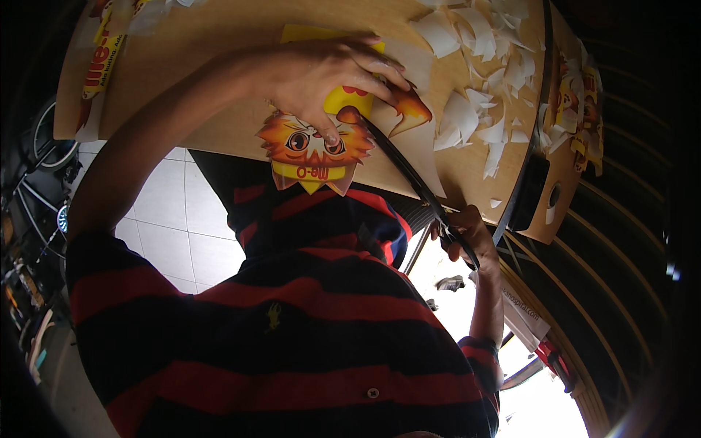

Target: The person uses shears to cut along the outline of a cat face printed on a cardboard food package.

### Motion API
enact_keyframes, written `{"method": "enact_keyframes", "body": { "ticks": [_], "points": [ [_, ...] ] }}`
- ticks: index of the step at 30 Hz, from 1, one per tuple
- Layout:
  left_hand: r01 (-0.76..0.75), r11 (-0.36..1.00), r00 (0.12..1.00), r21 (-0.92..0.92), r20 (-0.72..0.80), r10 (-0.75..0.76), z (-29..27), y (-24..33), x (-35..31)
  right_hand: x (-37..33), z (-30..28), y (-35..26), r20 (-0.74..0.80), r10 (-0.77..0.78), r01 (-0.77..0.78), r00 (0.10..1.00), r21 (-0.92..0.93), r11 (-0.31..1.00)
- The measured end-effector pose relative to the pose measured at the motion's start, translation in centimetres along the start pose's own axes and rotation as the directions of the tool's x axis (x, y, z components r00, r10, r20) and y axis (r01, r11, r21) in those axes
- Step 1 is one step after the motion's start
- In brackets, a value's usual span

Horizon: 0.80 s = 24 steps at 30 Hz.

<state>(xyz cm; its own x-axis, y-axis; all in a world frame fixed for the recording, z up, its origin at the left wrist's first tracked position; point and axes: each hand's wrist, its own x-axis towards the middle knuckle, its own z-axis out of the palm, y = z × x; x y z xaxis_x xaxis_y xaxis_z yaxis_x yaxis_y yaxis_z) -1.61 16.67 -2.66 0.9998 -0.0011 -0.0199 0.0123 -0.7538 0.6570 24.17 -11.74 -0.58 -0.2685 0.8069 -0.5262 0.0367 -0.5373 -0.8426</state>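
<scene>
I take the round wooden table (219, 44) as my landmark. It fills the upper part of the view, its light-brown top bending with the lens. White paper scraps (482, 87) lie scattered on its right portion. Below its left edge I see a floor of pale square tiles (182, 233) with dark grout. Left of the table, a bicycle wheel (51, 139) sits in shadow. Below and right of it, curved rattan slats (613, 270) arc around strong white daylight.
</scene>
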Motion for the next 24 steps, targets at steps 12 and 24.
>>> {"method": "enact_keyframes", "body": {
  "ticks": [12, 24],
  "points": [
    [-0.029, 1.000, 0.999, -0.005, 0.020, 0.029, -0.5, 0.3, 0.1, -0.1, -0.2, -0.1, 0.029, 0.017, -0.016, 0.999, -0.056, 0.998],
    [0.003, 1.000, 1.000, 0.001, 0.013, -0.003, -0.2, 0.1, 0.0, -0.3, -0.7, -1.2, 0.002, 0.028, -0.028, 1.000, -0.169, 0.985]
  ]
}}
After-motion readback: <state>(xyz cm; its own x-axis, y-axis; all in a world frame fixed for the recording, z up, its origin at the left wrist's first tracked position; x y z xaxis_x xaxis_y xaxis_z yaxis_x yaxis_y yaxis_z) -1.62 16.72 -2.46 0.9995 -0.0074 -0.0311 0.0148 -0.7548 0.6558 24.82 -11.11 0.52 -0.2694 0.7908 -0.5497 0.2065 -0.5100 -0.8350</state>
